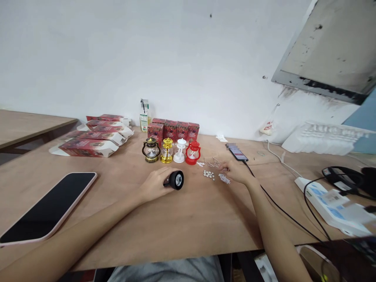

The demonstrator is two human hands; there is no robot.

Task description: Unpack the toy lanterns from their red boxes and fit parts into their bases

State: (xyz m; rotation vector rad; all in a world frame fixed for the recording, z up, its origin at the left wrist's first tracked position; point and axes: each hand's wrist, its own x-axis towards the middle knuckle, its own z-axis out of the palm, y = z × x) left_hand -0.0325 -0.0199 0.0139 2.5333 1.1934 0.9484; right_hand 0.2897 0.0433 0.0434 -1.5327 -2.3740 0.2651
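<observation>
My left hand [157, 184] is wrapped round a small black lantern [177, 180], tipped on its side so that its round base, with an open recess, faces me. My right hand [236, 171] reaches over the table beside a small pile of white plastic pieces [225, 178] and some thin bent wire handles [212, 162]. Its fingers look slightly apart, with nothing visible in them. Several round button cells [208, 174] lie left of that pile. Behind stand a bronze lantern [152, 150], a gold lantern [167, 150], a white lantern [179, 151] and a red lantern [193, 152], all upright.
Red boxes [170, 131] stand behind the lanterns; flattened boxes [91, 147] lie at the left. A large phone [53, 207] is at the left front. Another phone [236, 152] with a black cable lies at the right, near a power strip [329, 205] and white packaging [320, 139].
</observation>
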